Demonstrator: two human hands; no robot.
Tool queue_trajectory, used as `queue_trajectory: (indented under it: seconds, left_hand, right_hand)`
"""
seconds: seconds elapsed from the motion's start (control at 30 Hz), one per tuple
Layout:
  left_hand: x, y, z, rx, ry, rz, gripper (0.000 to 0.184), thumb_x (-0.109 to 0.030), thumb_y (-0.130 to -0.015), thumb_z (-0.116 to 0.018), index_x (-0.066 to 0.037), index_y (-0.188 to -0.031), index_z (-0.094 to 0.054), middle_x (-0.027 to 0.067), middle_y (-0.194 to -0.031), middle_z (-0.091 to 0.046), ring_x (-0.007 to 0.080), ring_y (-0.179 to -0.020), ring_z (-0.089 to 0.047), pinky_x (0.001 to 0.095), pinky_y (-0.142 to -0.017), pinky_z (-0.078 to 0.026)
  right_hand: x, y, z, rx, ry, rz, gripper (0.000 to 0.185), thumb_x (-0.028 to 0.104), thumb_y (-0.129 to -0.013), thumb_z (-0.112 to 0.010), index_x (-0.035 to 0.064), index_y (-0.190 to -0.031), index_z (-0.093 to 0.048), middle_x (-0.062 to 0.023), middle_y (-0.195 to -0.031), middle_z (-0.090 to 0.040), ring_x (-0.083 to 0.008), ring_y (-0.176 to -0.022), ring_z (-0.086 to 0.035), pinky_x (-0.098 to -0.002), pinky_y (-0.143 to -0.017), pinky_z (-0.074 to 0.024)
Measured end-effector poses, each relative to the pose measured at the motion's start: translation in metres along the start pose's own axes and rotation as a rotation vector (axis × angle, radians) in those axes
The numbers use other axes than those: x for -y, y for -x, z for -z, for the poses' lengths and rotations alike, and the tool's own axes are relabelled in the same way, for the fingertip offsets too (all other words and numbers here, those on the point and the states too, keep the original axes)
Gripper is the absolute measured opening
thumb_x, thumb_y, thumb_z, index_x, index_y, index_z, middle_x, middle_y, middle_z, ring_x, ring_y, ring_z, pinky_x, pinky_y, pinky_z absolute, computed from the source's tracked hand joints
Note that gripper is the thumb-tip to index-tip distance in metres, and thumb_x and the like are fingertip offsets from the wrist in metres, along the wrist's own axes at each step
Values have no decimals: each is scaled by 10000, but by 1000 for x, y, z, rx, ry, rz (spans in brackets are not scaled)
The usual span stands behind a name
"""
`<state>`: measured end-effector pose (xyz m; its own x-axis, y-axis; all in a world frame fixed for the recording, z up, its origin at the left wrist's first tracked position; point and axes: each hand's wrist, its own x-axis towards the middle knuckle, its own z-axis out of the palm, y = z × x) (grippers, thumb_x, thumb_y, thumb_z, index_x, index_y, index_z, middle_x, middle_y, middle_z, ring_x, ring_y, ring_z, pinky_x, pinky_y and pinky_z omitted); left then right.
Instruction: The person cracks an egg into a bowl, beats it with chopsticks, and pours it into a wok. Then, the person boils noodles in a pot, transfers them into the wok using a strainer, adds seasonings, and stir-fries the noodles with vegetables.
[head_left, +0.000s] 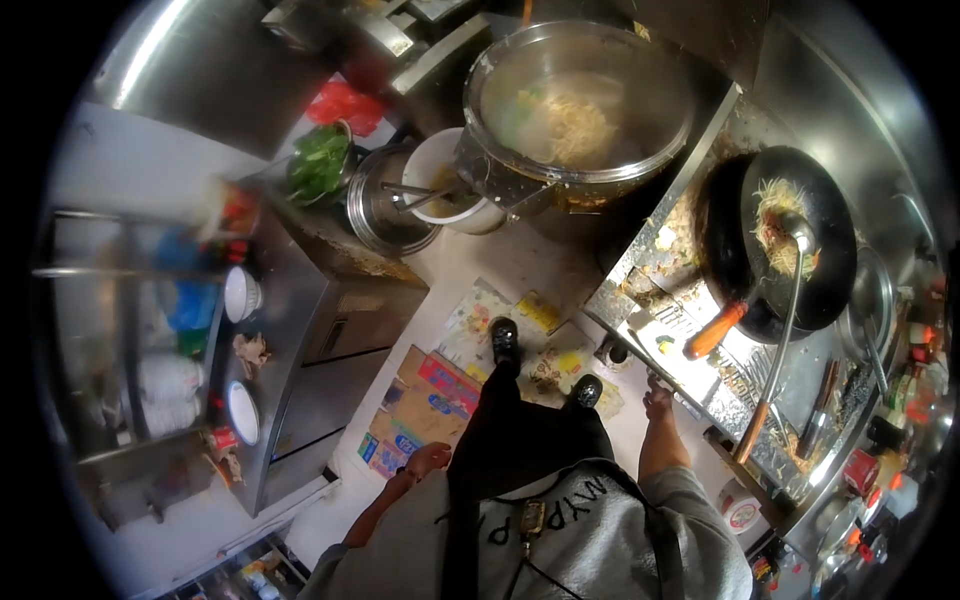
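My right hand [658,399] hangs just beside the desk [648,330], fingers loosely parted; my left hand [429,459], at my other side, looks curled, but I cannot tell how tightly. Rightward of my right hand, the ladle [797,236] slants up, its bowl in the black wok [832,265], over shredded food [775,192].

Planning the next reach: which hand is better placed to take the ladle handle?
Probably the right hand: it hangs near the stove, on the same side as the ladle handle. The left hand is farther off, on the body's other side.
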<state>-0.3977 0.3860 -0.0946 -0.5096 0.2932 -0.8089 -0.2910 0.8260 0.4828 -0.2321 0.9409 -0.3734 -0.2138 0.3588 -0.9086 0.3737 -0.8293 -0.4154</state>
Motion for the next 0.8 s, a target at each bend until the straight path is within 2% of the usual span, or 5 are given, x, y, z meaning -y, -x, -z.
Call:
queue_trajectory:
  seconds: [0.07,0.1,0.27,0.43,0.8]
  left_hand:
    - [8,-19,23,42,-4,17,378,-351,-876,-601,-56,-1113,-596,118,-967,-663,231,-878,-654,340,-776,-513]
    - [8,-29,38,46,-31,23,374,-347,-878,-598,-55,-1110,-597,118,-969,-663,235,-883,-652,343,-786,-509]
    - [72,-110,126,-54,190,-53,210,-186,-890,-547,-44,-1035,-600,94,-868,-637,234,-806,-637,326,-663,-508]
    - [70,-153,225,-212,620,49,128,-106,-882,-548,-79,-1001,-586,49,-808,-611,142,-676,-628,254,-518,-458]
    - [35,-224,256,-102,622,57,222,-203,-884,-574,-50,-1044,-570,78,-871,-632,176,-703,-651,274,-538,-498]
  right_hand:
    - [-5,13,-6,-207,224,19,498,348,-858,-559,100,-1284,-490,-89,-1245,-501,-272,-1062,-484,-359,-809,-436]
    - [-40,-39,62,368,-32,154,374,288,-852,-563,72,-1157,-570,-90,-881,-582,-203,-711,-549,-302,-552,-438]
    - [-84,-23,15,121,-46,-137,121,194,-865,-494,98,-934,-518,-83,-802,-571,-188,-718,-589,-310,-473,-433]
    - [-46,91,-134,120,795,183,278,172,-818,-590,22,-1049,-546,-104,-842,-625,-174,-733,-606,-299,-562,-469]
    - [163,264,-403,167,1304,887,403,201,-814,-676,-9,-1141,-571,-96,-964,-657,-185,-849,-622,-314,-777,-511]
